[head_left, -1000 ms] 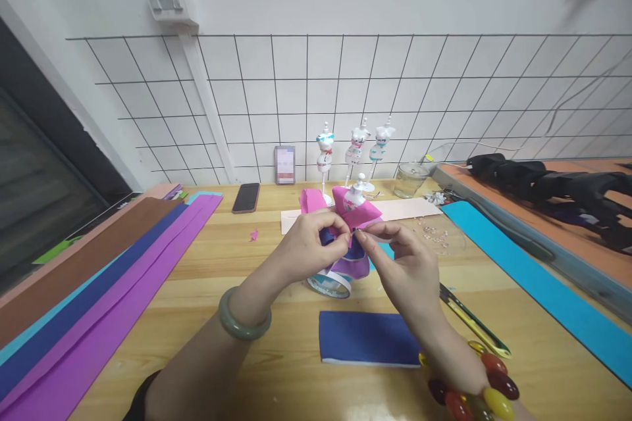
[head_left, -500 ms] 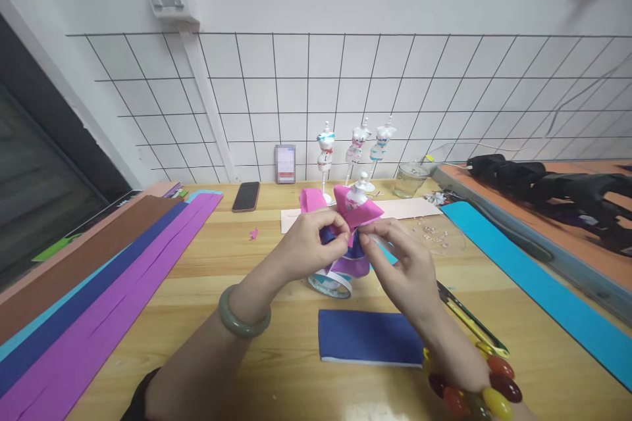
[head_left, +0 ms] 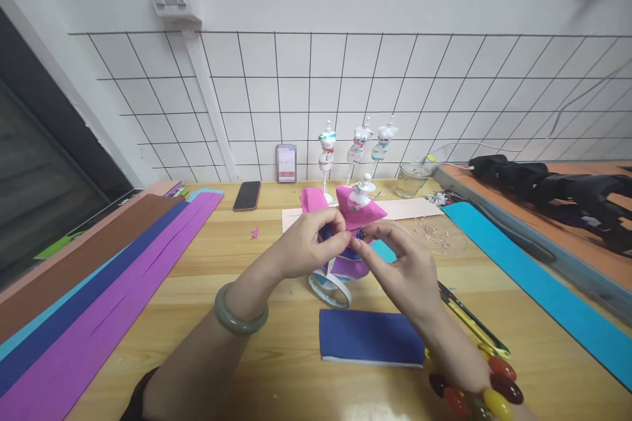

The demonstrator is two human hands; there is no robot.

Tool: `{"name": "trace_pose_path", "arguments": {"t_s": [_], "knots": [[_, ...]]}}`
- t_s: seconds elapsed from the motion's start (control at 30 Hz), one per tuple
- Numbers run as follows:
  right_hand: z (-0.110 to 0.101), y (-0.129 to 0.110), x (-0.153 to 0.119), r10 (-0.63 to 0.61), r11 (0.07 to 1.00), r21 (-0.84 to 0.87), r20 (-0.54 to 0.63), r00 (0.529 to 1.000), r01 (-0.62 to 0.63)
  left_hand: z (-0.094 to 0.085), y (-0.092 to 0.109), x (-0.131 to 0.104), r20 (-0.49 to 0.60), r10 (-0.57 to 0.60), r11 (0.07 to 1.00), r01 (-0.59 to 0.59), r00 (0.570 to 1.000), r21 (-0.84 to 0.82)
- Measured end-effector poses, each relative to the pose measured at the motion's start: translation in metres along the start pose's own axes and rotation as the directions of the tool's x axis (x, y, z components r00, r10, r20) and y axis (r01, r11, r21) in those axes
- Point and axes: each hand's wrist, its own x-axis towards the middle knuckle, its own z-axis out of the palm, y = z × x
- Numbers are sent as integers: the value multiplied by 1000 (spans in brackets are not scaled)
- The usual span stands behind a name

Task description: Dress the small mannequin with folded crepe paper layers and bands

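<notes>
Toward the near edge of the table point(head_left: 197, 270), a navy piece point(head_left: 371, 337) is lying flat, apparently unused so far, with a yellow-and-green tool point(head_left: 474, 327) resting to its right. Both forearms are slanting inward from the near corners, a bangle point(head_left: 240, 310) circling the left wrist and a bead bracelet point(head_left: 498, 401) circling the right. Around the table's middle, the left hand point(head_left: 309, 247) is bending in, thumb and forefinger pinching a dress point(head_left: 363, 217) at its waist; the right hand point(head_left: 407, 266) is meeting it from the other side, its fingers pinching there too. Exactly which layer they are gripping is not showing clearly. A small white mannequin point(head_left: 362, 196) is wearing that dress, tilting above a white ring point(head_left: 348, 291). Pink, navy and purple layers are seemingly already sitting on it, while the waist is looking unfinished. Out to the sides, a pink scrap point(head_left: 255, 233) is lying on the left and clear beads point(head_left: 434, 235) on the right. Along the far edge, a dark phone point(head_left: 247, 196) is lying flat, three printed mannequins point(head_left: 327, 148) are standing undressed, and a glass point(head_left: 412, 182) is sitting rightward of them.
</notes>
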Motion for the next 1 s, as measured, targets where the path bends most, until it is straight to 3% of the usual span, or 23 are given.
{"name": "trace_pose_path", "arguments": {"t_s": [0.2, 0.53, 0.77, 0.87, 1.0], "knots": [[1, -1, -1, -15, 998, -67, -15, 1000, 14, -2, 0, 0, 61, 15, 1000, -14, 998, -18], [2, -9, -2, -245, 917, -331, -22, 969, 225, -3, -6, 3, 76, 34, 997, -28, 997, -69], [4, -6, -4, -324, 886, -362, -37, 945, 290, -1, -7, 5, 35, 6, 999, -5, 999, -46], [2, -5, -5, -298, 919, -291, -70, 952, 266, -1, -6, 4, 33, 4, 1000, -3, 999, -17], [0, -4, -8, -150, 972, -194, -95, 984, 130, 1, -4, 3, 15, 15, 1000, -15, 1000, 23]]}}
